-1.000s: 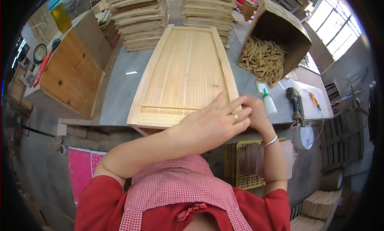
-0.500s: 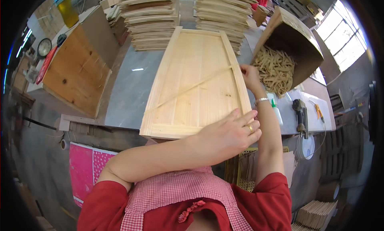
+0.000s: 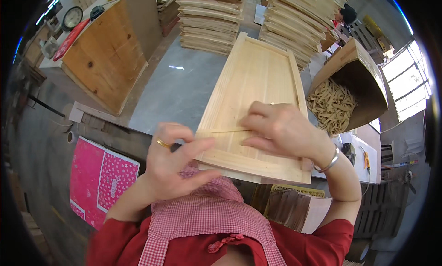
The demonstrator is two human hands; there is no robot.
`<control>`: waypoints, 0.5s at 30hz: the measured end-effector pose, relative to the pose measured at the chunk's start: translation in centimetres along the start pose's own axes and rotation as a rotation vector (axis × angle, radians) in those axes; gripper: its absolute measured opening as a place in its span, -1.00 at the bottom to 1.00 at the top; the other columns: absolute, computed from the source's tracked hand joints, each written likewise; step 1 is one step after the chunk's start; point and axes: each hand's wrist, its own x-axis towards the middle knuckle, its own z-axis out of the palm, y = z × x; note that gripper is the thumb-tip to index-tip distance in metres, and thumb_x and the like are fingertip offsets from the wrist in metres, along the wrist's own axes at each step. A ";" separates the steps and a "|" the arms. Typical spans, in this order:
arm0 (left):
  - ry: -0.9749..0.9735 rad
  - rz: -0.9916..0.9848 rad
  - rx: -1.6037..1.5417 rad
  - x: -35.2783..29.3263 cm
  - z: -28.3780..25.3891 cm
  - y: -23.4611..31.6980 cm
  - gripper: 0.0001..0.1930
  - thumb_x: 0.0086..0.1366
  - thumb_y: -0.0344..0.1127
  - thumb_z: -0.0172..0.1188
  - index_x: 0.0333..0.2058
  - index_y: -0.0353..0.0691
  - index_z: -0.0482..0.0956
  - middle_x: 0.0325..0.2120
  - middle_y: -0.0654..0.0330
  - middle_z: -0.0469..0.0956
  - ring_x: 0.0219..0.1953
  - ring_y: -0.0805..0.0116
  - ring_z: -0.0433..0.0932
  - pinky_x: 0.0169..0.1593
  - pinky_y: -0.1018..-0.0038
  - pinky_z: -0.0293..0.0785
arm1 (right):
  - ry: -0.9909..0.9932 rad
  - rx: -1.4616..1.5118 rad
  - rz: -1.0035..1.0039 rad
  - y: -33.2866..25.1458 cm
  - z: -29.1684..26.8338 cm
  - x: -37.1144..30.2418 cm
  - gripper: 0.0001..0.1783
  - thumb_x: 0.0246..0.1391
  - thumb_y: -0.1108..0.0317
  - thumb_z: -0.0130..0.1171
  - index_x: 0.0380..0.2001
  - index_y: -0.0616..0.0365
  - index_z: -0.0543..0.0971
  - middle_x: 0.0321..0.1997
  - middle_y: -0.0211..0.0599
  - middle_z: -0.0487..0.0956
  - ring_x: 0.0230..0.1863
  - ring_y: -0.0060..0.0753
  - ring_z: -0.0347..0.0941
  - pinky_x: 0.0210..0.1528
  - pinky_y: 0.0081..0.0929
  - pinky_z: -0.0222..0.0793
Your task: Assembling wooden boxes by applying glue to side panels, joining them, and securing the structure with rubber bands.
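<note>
A framed pale wooden panel (image 3: 258, 86) lies lengthwise before me on the grey table, with the edge of another board (image 3: 230, 174) showing under its near end. Above its near part, my right hand (image 3: 285, 130) has its fingers pinched together on a thin tan band (image 3: 228, 130), which runs left from the fingertips across the wood. The band's other end is hard to make out. My left hand (image 3: 172, 160) is beside the panel's near left corner, slightly blurred, its thumb and fingers spread with nothing visible in them.
Tall stacks of similar panels (image 3: 212, 22) (image 3: 294, 26) stand at the back. To the right, a cardboard box (image 3: 375, 86) lies on its side with many tan bands (image 3: 332, 105) inside. Orange-handled pliers (image 3: 366, 160) rest beyond it. A large wooden box (image 3: 103, 58) stands left.
My left hand has gone from the panel's right edge to its near left corner. My right hand has come over the panel. The band no longer stretches diagonally across it. The view has shifted.
</note>
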 end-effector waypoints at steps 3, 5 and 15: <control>-0.012 -0.083 0.007 -2.2 0.4 -1.2 -0.46 -0.06 -0.23 0.60 -0.03 -0.18 0.73 -0.31 0.20 0.40 -0.24 0.19 0.43 -0.17 0.31 0.43 | -0.166 -0.050 -0.055 0.5 0.8 2.5 -0.87 0.09 0.40 0.22 -0.41 0.19 0.48 -0.37 -0.14 0.56 -0.34 0.01 0.59 -0.29 -0.10 0.52; -0.005 -0.055 -0.010 -3.0 1.2 -1.9 -0.47 -0.06 -0.24 0.60 -0.04 -0.17 0.74 -0.32 0.21 0.39 -0.26 0.20 0.41 -0.20 0.32 0.43 | -0.062 -0.111 -0.051 2.2 1.2 3.7 -0.90 0.09 0.41 0.20 -0.38 0.19 0.51 -0.37 -0.11 0.59 -0.32 0.04 0.60 -0.27 -0.08 0.52; -0.028 -0.137 -0.277 -4.1 1.8 -3.7 -0.64 0.12 -0.45 0.43 -0.05 -0.29 0.74 -0.17 0.14 0.35 -0.11 0.21 0.43 -0.08 0.34 0.48 | 0.115 -0.050 0.068 14.4 1.0 3.4 -0.71 0.28 0.17 0.18 -0.34 0.20 0.61 -0.44 -0.08 0.64 -0.38 -0.03 0.56 -0.29 -0.17 0.45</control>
